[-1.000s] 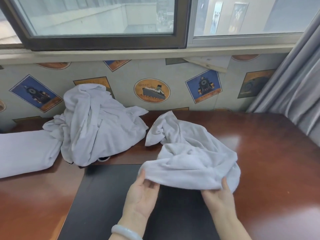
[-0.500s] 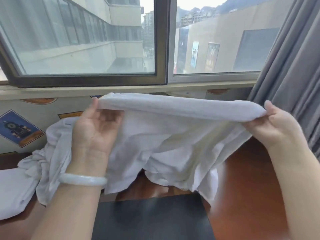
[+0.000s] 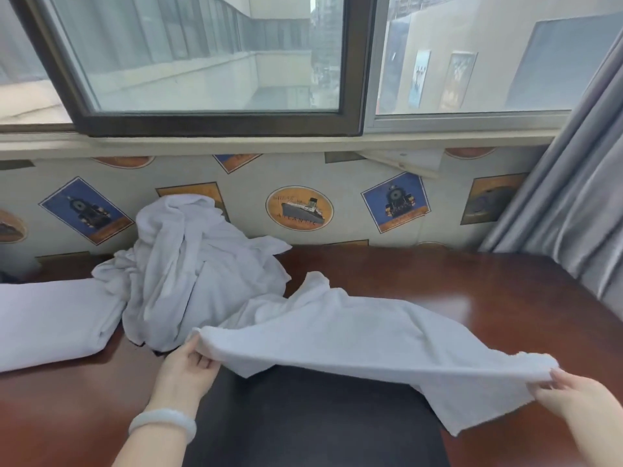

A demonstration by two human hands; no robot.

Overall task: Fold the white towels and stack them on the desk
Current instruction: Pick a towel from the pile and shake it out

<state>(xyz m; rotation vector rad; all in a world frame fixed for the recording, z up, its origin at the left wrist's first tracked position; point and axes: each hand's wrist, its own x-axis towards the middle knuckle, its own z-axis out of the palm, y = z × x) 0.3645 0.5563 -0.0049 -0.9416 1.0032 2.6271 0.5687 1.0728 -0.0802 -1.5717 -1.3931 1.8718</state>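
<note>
Far left: folded towel (image 3: 50, 321), white, lying flat on the desk (image 3: 472, 284), which is reddish-brown wood.
Beside it, touching: heap of towels (image 3: 188, 271), white, crumpled, piled against the wall.
Left hand (image 3: 183, 369), pale bracelet (image 3: 161, 424) on the wrist: thumb and fingers pinch the near-left corner of the stretched towel (image 3: 337, 332).
Stretched towel: white, pulled taut along its near edge between both hands. Its far part lies rumpled on the desk and its near part over a black mat (image 3: 303, 416).
Wall behind: patterned paper. An oval ship badge (image 3: 299, 208) reads "ATLANTIC"; its upper line is too blurred to read. Lettering on the blue locomotive stamp (image 3: 396, 202) is illegible.
Right hand (image 3: 573, 402): fingers curled, gripping the towel's near-right corner, held just above the desk.
Far right: grey curtain (image 3: 573, 214).
</note>
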